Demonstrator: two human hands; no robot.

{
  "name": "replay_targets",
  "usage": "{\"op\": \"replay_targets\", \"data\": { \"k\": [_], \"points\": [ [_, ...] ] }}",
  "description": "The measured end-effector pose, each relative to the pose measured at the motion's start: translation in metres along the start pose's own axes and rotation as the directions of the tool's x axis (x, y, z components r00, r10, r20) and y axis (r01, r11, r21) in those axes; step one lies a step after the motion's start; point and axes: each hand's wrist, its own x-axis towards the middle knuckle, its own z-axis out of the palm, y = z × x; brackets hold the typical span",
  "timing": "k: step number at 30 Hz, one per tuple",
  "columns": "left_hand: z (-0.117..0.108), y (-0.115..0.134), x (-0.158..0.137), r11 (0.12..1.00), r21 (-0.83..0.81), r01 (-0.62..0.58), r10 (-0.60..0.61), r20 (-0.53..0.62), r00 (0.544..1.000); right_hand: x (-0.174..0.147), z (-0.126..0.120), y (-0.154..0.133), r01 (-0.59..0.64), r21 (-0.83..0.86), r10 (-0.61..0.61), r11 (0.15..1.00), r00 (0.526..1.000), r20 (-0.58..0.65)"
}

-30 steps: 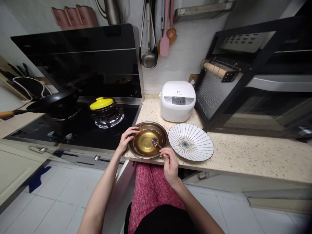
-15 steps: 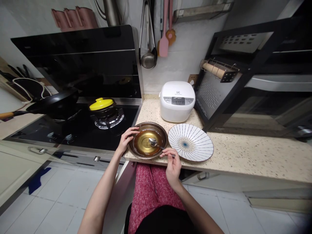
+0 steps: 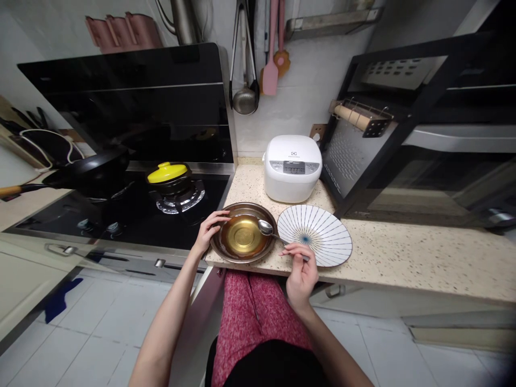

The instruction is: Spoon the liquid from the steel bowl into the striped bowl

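My left hand (image 3: 209,230) grips the left rim of a round metal bowl (image 3: 246,207), its fingers reaching over the edge. Amber-coloured clear liquid (image 3: 243,236) covers the bowl's bottom. Between the fingers of my right hand (image 3: 301,277) is the handle of a metal spoon (image 3: 266,228). The spoon's head is over the bowl's right side; whether it touches the liquid I cannot tell. Just right of the bowl lies a white plate (image 3: 330,231) with dark radiating lines and a blue centre, partly behind my right hand.
A white rice cooker (image 3: 293,169) stands behind the bowl and plate. To the left, a yellow-lidded pot (image 3: 167,173) and a black wok (image 3: 97,169) sit on the stove. A dark rack (image 3: 350,156) rises at the right. The counter's front edge (image 3: 382,286) is close to my body.
My right hand has moved to the right with the spoon, whose head shifted from the bowl's middle toward its right side. My left hand has stayed on the rim.
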Motion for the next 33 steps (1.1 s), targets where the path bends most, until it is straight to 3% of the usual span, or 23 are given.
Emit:
{"op": "replay_targets", "data": {
  "k": [4,9,15,24,33],
  "points": [
    [0.0,0.0,0.0,1.0,0.002,0.0,0.0,0.005,1.0,0.011,-0.01,-0.005,0.043,0.007,-0.043,0.999,0.997,-0.057],
    [0.0,-0.001,0.0,1.0,-0.003,-0.003,0.003,0.006,1.0,0.021,-0.023,-0.006,0.083,-0.105,-0.094,0.991,0.99,-0.104],
    [0.0,0.0,0.0,1.0,-0.003,0.003,-0.003,0.006,1.0,0.026,-0.035,-0.001,0.215,-0.233,-0.223,0.948,0.975,-0.009],
    [0.001,0.001,0.0,1.0,-0.002,0.006,-0.006,0.003,1.0,0.026,-0.038,0.003,0.344,-0.323,-0.317,0.882,0.939,0.136],
    [0.001,0.001,0.0,1.0,-0.006,0.013,-0.013,0.005,1.0,0.027,-0.037,0.001,0.419,-0.354,-0.385,0.836,0.908,0.164]
  ]
}}
